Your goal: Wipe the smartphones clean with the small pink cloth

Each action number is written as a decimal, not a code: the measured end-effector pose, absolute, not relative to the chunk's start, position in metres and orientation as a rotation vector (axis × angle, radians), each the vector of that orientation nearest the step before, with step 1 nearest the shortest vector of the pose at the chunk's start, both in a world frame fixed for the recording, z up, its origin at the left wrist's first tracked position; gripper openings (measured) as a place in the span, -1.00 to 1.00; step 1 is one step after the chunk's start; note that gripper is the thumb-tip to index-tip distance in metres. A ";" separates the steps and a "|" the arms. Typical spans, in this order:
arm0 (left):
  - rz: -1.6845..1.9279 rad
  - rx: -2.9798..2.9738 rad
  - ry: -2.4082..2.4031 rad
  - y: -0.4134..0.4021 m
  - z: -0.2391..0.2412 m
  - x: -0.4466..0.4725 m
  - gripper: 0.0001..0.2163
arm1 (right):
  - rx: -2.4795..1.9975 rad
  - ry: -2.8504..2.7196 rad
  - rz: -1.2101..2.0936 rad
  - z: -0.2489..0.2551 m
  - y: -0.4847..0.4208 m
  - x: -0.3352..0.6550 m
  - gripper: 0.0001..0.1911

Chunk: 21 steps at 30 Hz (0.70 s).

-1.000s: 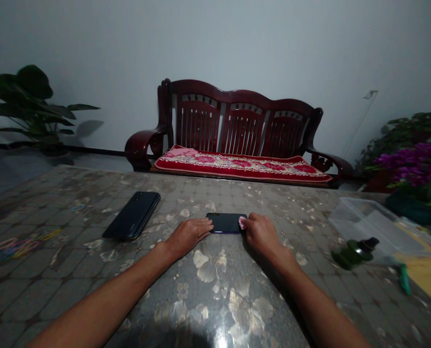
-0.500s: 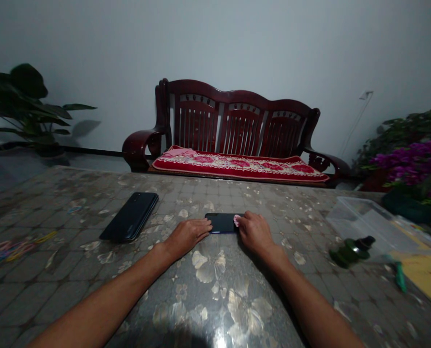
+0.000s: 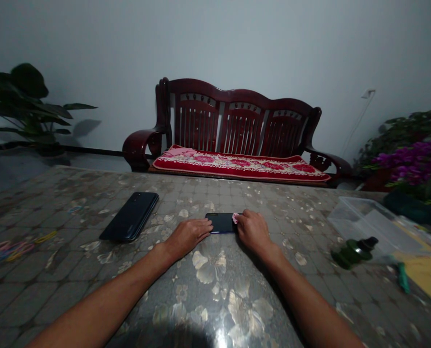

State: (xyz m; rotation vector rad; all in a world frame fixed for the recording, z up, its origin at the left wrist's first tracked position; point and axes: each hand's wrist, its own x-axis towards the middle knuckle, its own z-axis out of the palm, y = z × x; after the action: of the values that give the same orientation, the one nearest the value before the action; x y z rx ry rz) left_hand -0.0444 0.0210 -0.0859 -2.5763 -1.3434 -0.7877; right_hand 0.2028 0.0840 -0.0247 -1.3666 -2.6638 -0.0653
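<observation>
A dark smartphone (image 3: pixel 221 223) lies flat on the patterned tabletop, its long side running left to right. The fingers of my left hand (image 3: pixel 190 234) press together over its left end and hold it against the table. Bunched in the closed fingers of my right hand (image 3: pixel 253 229) is a small pink cloth (image 3: pixel 234 218), which touches the phone's surface near the right end. Most of the cloth is hidden by the hand. Left of my hands lies a bigger dark device (image 3: pixel 131 216) that looks like a stack of phones or a thick phone.
Colourful elastic bands (image 3: pixel 15 251) lie at the far left. To the right are a green bottle (image 3: pixel 351 253) with a black top, a clear plastic box (image 3: pixel 373 222) and a yellow item (image 3: pixel 427 275). A red wooden bench (image 3: pixel 233 121) stands behind the table.
My right hand and the pink cloth have shifted very slightly left and up along the phone. My left hand stays in place on its left end.
</observation>
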 end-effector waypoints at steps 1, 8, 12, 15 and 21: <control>-0.784 -2.581 -1.344 0.021 -0.085 -0.044 -0.79 | -1.318 -2.681 -0.049 -0.025 0.081 0.200 -0.68; -0.753 -2.570 -1.329 0.020 -0.083 -0.043 -0.79 | -1.337 -2.684 -0.066 -0.024 0.084 0.207 -0.65; -0.774 -2.579 -1.339 0.021 -0.084 -0.043 -0.78 | -1.471 -2.639 -0.106 -0.024 0.092 0.212 -0.64; -0.774 -2.585 -1.327 0.021 -0.085 -0.043 -0.78 | -1.381 -2.685 -0.057 -0.024 0.085 0.205 -0.66; -0.772 -2.560 -1.333 0.019 -0.083 -0.044 -0.79 | -1.151 -2.777 0.007 -0.022 0.074 0.198 -0.67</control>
State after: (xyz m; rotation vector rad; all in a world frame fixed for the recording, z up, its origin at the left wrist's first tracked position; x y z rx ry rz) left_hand -0.0437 0.0194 -0.0828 -2.5601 -1.3326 -0.7723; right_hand 0.1977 0.0735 -0.0222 -1.1511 -2.7775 0.0067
